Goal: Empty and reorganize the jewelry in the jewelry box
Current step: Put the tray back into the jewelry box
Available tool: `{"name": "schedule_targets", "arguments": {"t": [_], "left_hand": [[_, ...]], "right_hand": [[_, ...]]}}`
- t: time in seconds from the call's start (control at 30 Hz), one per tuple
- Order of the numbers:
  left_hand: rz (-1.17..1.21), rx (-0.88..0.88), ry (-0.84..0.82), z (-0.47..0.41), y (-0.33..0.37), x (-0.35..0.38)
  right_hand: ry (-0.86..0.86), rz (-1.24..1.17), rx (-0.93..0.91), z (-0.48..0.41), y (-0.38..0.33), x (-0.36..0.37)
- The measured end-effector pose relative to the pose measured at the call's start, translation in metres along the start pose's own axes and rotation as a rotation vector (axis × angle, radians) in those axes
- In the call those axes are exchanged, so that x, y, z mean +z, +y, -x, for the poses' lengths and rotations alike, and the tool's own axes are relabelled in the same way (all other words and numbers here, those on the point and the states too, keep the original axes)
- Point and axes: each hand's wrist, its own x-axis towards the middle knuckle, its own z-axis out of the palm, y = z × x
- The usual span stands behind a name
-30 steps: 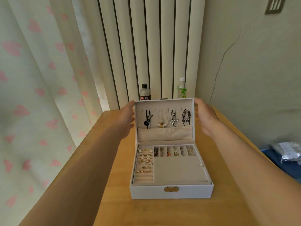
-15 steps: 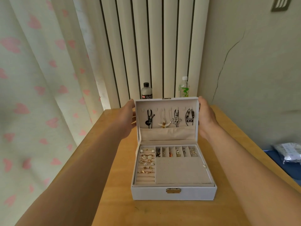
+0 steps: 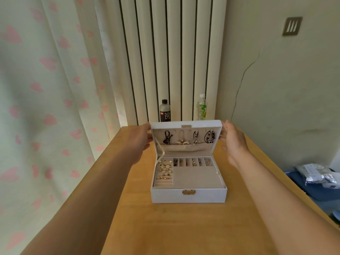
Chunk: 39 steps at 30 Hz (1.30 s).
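The box (image 3: pixel 188 196) sits mid-surface (image 3: pixel 174 227), clasp toward the person. Inside, rings (image 3: pixel 164 171) fill the left rolls, small pieces (image 3: pixel 192 161) sit in the row of narrow slots at the back, and the wide compartment (image 3: pixel 197 176) shows only lining. Behind that, the lid (image 3: pixel 185 124) stands partly raised with pendants (image 3: pixel 195 138) hanging inside it. The left hand (image 3: pixel 139 142) and right hand (image 3: pixel 232 142) each hold a side edge of the lid, fingers wrapped around its corners. Two bottles (image 3: pixel 165 111) stand beyond. No jewelry lies outside the box, so emptying seems not yet begun; both emptying and reorganizing are left.
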Motion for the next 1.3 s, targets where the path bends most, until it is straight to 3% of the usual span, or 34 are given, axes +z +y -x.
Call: {"name": "schedule_targets", "arguments": {"t": [0.53, 1.03, 1.3], "left_hand": [[-0.290, 0.102, 0.039, 0.092, -0.076, -0.011], [-0.228, 0.072, 0.034, 0.090, -0.085, -0.009], [-0.037, 0.062, 0.008, 0.070, -0.056, -0.011]], "right_hand": [[-0.032, -0.055, 0.077, 0.083, 0.057, -0.036], [-0.004, -0.018, 0.056, 0.090, 0.060, -0.032], [-0.101, -0.096, 0.009, 0.056, 0.035, -0.029]]}}
